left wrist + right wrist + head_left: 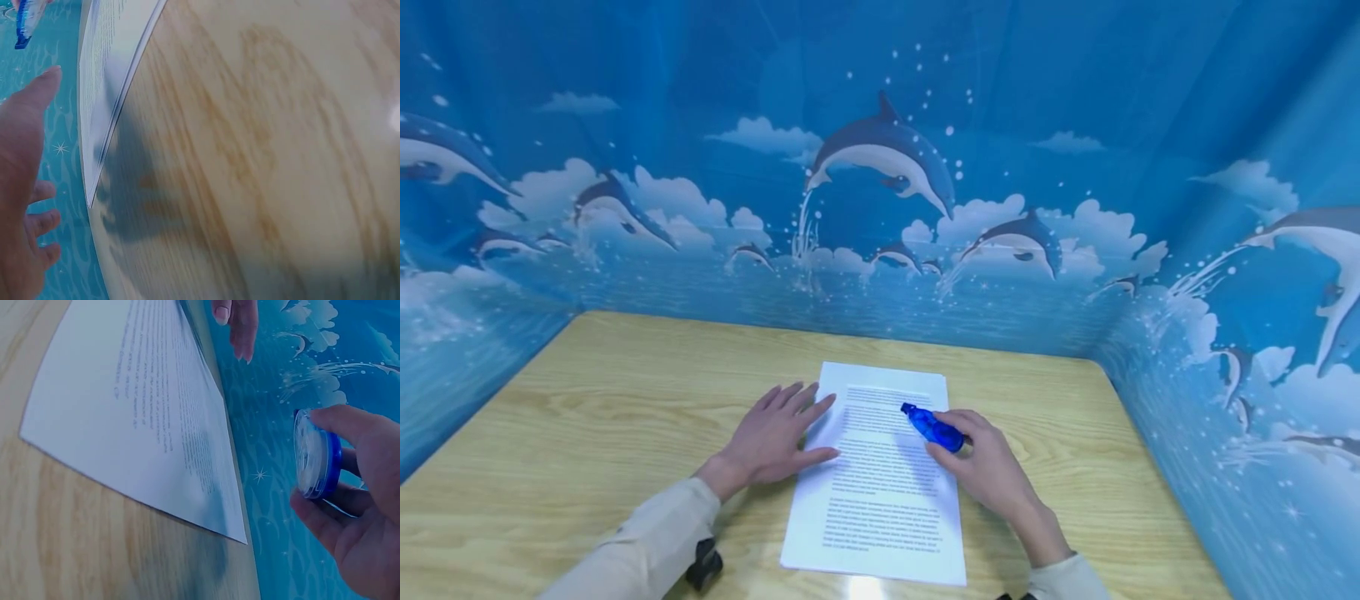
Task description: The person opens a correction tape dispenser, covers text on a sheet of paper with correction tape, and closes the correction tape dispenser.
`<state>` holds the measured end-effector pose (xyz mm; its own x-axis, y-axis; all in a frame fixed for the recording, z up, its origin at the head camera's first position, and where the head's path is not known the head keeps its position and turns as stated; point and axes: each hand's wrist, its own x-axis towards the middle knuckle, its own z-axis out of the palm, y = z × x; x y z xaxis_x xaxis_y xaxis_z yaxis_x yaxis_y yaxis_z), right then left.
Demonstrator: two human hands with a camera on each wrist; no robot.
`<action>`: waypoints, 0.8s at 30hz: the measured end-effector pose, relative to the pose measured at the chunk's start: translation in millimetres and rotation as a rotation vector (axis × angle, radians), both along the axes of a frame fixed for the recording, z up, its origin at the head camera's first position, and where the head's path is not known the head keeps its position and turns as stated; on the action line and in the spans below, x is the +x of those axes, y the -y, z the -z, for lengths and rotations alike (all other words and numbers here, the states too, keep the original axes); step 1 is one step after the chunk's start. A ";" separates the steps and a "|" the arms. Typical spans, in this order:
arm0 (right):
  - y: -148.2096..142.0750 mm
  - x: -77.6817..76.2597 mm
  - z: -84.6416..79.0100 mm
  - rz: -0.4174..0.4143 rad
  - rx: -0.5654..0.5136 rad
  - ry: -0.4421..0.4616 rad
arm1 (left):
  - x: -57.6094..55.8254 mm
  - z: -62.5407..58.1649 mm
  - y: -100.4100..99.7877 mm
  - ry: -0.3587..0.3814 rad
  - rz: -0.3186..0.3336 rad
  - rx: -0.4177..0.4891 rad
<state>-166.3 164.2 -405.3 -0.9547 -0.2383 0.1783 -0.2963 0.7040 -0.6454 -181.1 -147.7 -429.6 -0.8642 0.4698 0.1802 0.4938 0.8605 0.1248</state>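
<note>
My right hand (pixel 988 462) pinches a blue correction tape dispenser (pixel 934 428) between thumb and fingers. Its clear side, with the reel inside, faces the camera in the right wrist view (pixel 310 453). The dispenser's dark tip points up and left over a printed sheet (pixel 880 475), which lies on top of a thin stack of paper. At the sheet's left edge is my left hand (pixel 778 433), fingers spread and straight, holding nothing. Its shadow falls on the table in the left wrist view, where the hand (pixel 25 187) appears raised above the surface.
The paper lies on a light wood-grain table (pixel 625 400). A blue curtain (pixel 760 292) printed with dolphins and clouds encloses the back and both sides. A small black object (pixel 704 565) sits by the left sleeve (pixel 655 533).
</note>
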 end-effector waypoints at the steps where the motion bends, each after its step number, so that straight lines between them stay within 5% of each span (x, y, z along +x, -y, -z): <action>1: 0.1 0.0 -0.6 0.003 -0.025 0.019 | 0.2 -0.2 0.2 -0.006 0.005 -0.001; 9: -0.4 0.9 -5.0 -0.015 -0.207 0.092 | 1.7 -2.5 0.5 -0.047 0.032 0.000; 16: 0.9 1.7 -12.0 -0.094 -0.470 0.236 | 2.0 -1.2 1.8 -0.040 0.025 0.000; 24: 8.9 1.1 -19.1 0.051 -0.608 0.315 | 2.6 1.2 2.8 -0.035 0.014 0.011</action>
<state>-165.3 155.4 -386.2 -0.9903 -0.1373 -0.0219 -0.0056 0.1969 -0.9804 -178.5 -150.5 -430.7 -0.8505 0.4800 0.2151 0.5103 0.8521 0.1164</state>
